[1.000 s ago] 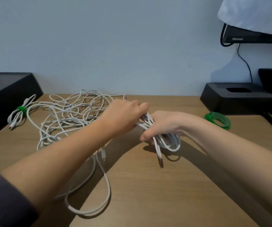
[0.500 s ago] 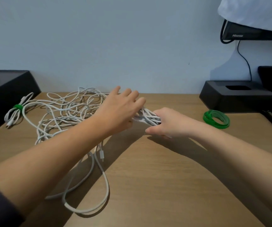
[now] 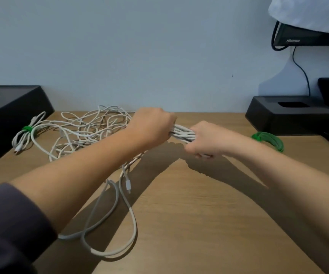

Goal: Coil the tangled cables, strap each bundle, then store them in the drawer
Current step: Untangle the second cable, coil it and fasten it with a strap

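Where it was spread, the left hand (image 3: 151,128) now clenches the cable coil (image 3: 183,133) like the right hand (image 3: 206,140); coiling continues.

Both arms are stretched forward. The left hand (image 3: 151,127) and right hand (image 3: 205,139) are held close together, each curled round the cable bundle (image 3: 182,132).

Left of the left grip (image 3: 151,127), tangled white cables (image 3: 84,131) and a strapped bundle (image 3: 24,135) cover the tabletop (image 3: 209,214) up to a black box (image 3: 11,115). Right of the right grip (image 3: 203,139), green straps (image 3: 268,139) lie near, with a black stand (image 3: 294,117) behind them. Between the grips and the wall, and on the near side right of the loose cable loops (image 3: 120,224), the wood is bare.
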`<state>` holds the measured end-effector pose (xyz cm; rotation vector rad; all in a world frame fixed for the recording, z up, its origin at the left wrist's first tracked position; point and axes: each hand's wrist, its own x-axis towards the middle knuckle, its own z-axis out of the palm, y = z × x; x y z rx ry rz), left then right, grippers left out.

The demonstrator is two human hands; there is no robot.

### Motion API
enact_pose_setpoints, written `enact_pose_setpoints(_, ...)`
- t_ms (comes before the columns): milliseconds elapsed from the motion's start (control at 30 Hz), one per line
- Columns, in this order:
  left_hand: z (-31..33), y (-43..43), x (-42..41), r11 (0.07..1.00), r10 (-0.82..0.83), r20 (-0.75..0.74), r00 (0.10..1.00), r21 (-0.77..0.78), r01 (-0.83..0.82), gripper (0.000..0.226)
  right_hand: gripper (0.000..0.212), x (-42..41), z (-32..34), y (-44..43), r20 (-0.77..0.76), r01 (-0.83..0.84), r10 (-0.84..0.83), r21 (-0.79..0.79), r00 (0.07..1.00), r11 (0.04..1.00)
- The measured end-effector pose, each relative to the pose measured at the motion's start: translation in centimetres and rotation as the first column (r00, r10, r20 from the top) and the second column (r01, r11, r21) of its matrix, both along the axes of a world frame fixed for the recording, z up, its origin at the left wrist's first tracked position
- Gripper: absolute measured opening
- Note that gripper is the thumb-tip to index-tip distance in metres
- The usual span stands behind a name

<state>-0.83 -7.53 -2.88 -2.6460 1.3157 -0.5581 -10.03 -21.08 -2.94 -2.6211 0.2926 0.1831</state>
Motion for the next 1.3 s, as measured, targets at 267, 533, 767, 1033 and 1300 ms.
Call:
enact_pose_setpoints(267,-1.0,-0.8,-0.8,0.966,-0.243,0.122,0.962,0.124,0.228,0.014,0.023,0.1,0.9,-1.4,-0.306,-0.174,0.158,-0.025,0.939,0.985)
enact_pose_setpoints(533,-0.4,-1.6,-2.1,0.954,-0.289,0.125,0.949,0.128,0.273,0.008,0.011,-0.2,-0.5,-0.1,-0.223,0.067,0.057,0.511,0.973,0.857)
enact_pose_setpoints(767,-1.7,0.7,0.2,0.960,-0.104,-0.244,0.964,-0.278,0.033,0.043,0.022,-1.4,-3.3,-0.5,-0.036,0.136,-0.156,0.703,0.987,0.698)
enact_pose_setpoints(1033,-5.2,2.7,2.2,0.841,-0.074,-0.500,0.863,-0.496,-0.216,0.018,0.051,-1.6,-3.6,-1.2,0.192,-0.077,-0.366,0.949,0.911,0.305)
enact_pose_setpoints(1300,-5.9,2.6,0.6,0.812,-0.193,-0.168,0.967,-0.580,0.062,0.026,0.029,-1.0,-4.4,-0.5,0.223,-0.055,-0.466,0.936,0.856,0.348)
